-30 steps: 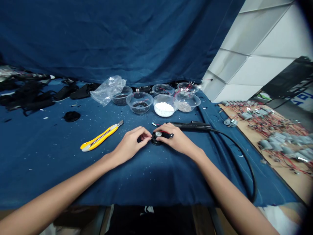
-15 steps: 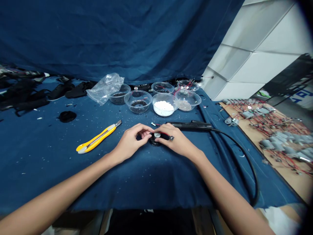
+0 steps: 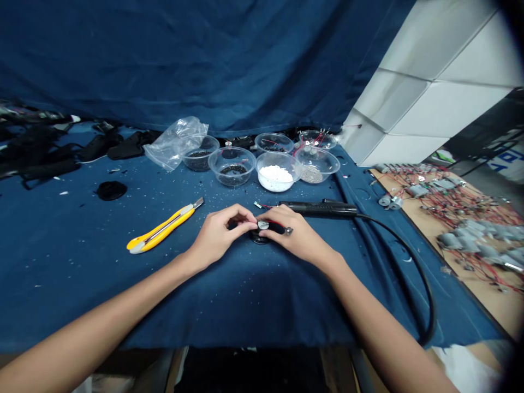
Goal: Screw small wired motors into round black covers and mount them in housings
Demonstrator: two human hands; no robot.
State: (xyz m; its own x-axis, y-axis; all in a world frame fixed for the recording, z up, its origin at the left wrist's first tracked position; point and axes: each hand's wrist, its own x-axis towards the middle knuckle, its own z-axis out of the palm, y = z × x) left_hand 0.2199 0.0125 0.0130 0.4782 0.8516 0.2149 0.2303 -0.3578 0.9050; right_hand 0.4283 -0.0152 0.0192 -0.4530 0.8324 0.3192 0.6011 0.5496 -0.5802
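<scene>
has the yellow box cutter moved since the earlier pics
No: the yellow box cutter sits in the same spot left of the clear bowl of white granules; only the head camera's view shifted.

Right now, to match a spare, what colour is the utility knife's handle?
The plastic utility knife's handle is bright yellow; head view.

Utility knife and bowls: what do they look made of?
The utility knife looks like glossy yellow plastic, with a blade that looks like steel from its metallic sheen. The bowls look like thin clear plastic, see-through with light rims, though glass can't be ruled out.
</scene>
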